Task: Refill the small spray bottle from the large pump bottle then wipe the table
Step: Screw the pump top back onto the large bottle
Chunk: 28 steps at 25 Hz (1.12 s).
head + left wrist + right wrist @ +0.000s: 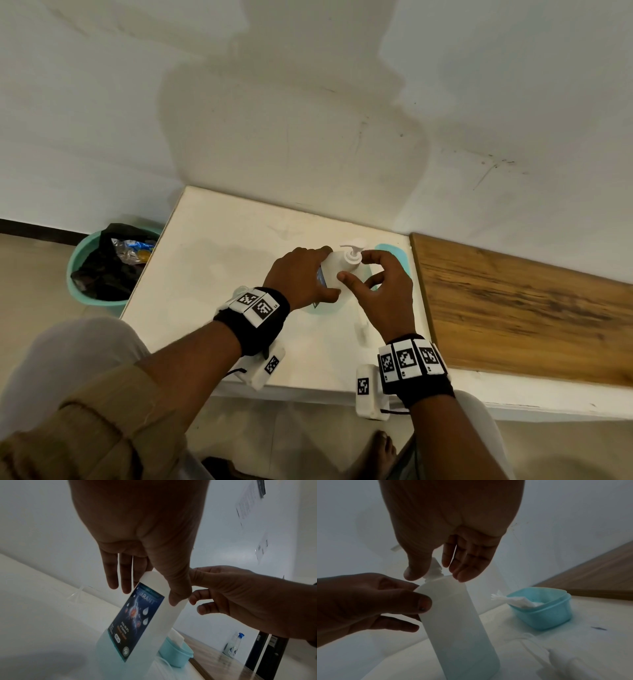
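The large white pump bottle [331, 270] stands upright on the white table [212, 260]; its dark blue label [137, 615] faces left. My left hand [301, 274] grips the bottle's upper body, with the thumb [178, 596] on the front. My right hand [380, 284] curls over the top, thumb [414, 572] and fingertips [462, 574] on either side of the pump collar [434, 568]. The pump head [352, 255] points away from me. A translucent spray part with a thin tube [559, 660] lies on the table at the near right; its shape is blurred.
A teal tub [544, 616] holding white tissue [513, 600] sits just right of the bottle. A wooden board [513, 308] adjoins the table's right edge. A teal bin with a black bag [99, 270] stands on the floor at left. A wall runs behind the table.
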Each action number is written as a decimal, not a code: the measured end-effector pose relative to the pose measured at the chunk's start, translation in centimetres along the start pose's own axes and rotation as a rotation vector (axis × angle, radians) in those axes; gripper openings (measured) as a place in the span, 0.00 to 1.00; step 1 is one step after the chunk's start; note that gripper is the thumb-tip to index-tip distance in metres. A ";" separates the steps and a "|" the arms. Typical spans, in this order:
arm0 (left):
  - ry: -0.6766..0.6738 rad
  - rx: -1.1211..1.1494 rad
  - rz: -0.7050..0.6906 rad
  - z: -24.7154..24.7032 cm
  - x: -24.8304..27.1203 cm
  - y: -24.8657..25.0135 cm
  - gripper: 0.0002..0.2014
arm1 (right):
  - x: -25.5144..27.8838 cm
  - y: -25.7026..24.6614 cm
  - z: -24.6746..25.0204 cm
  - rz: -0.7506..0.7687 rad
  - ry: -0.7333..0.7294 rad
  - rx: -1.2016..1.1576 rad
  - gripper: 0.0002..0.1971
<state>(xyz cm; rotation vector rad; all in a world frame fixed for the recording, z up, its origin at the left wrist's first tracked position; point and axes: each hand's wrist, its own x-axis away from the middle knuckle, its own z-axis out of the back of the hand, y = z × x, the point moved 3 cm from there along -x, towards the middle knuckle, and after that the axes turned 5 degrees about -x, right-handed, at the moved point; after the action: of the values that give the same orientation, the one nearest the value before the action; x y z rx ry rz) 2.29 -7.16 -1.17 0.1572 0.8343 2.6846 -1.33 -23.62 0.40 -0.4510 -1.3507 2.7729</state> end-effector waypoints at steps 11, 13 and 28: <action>-0.006 0.001 0.012 -0.2 0.0 -0.2 0.31 | -0.9 -1.0 -1.0 -0.035 0.100 0.018 0.20; -0.013 0.002 0.013 -0.3 0.0 -0.2 0.31 | -1.0 -0.8 -0.8 -0.012 0.043 0.055 0.23; 0.017 -0.022 0.016 -0.7 -0.2 -0.2 0.30 | -1.5 -1.6 -0.7 -0.095 0.041 -0.018 0.19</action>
<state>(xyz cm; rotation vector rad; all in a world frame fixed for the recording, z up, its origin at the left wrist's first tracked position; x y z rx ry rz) 2.42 -7.42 -1.83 0.1359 0.8117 2.7125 0.14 -22.30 1.61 -0.4304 -1.3524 2.6626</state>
